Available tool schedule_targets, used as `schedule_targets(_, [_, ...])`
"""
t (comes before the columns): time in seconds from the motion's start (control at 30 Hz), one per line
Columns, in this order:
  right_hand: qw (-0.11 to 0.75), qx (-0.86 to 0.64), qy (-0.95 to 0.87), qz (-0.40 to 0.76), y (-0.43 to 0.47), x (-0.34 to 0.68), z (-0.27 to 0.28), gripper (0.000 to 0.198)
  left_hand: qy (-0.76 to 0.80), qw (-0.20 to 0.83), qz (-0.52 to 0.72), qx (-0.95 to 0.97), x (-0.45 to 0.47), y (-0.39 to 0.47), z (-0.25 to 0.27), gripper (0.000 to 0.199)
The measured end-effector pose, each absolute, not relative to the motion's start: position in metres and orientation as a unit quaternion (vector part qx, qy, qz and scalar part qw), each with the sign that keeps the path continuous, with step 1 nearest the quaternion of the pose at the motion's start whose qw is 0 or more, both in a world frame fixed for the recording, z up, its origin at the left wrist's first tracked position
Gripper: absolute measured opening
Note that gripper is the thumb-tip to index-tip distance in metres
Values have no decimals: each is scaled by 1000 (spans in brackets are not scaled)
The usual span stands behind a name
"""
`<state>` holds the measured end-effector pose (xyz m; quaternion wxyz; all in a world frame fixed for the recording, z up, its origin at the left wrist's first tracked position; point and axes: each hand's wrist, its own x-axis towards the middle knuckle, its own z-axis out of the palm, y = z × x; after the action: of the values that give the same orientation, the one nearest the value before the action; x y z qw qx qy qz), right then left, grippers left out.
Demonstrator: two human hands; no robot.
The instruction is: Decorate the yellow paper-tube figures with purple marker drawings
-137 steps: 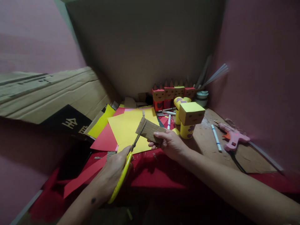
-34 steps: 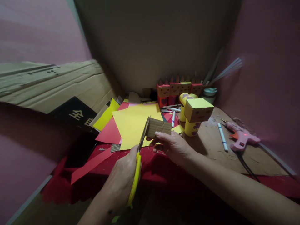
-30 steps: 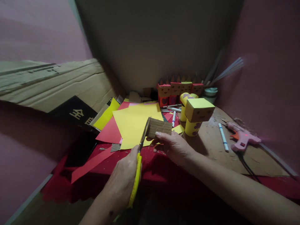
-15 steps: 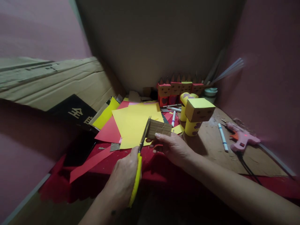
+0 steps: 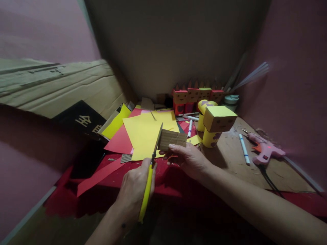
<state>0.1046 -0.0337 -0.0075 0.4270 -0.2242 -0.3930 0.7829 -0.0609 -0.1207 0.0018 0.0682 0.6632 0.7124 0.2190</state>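
Note:
My left hand [image 5: 134, 182] is wrapped round the yellow handles of a pair of scissors [image 5: 146, 194], whose metal blades point up and away. The blades run along the left edge of a small piece of corrugated cardboard [image 5: 173, 139]. With thumb on top and fingers underneath, my right hand [image 5: 191, 158] pinches that piece by its near edge, above the red cloth. A thin dark sliver [image 5: 153, 116] shows over the large yellow paper [image 5: 143, 136] beyond the blade tips; whether it lies there or is in the air I cannot tell.
On the right, a yellow box-headed figure [image 5: 220, 119], a marker [image 5: 244, 149] and a pink glue gun [image 5: 265, 148] rest on a cardboard sheet. Several red and yellow figures [image 5: 180, 98] line the back. Red paper [image 5: 119, 143] and a dark box [image 5: 79, 117] lie left.
The scissor blades have come together along the cardboard's left edge. A thin sliver now shows over the yellow paper beyond them. Both hands keep their holds, and the view has shifted slightly.

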Motion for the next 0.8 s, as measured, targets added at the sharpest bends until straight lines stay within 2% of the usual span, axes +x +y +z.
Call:
schedule_targets(0.17, [400,-262,-399,782,-29,110,-8,31,690,242,446,516,-64,-116,16,35])
schedule_targets(0.27, [374,-267,-420,783,-28,113,-7,31,658,283,476,509,-64,-109,31,48])
schedule_targets(0.47, [339,-266,-479,765,-25,116,-9,11,570,410,509,497,-59,-99,36,61])
schedule_targets(0.63, [387,-269,-455,755,-23,118,-10,11,575,418,541,450,-48,-97,31,55])
schedule_targets(0.8, [390,-257,-443,765,-27,115,-14,20,544,406,600,424,-40,-91,22,52])
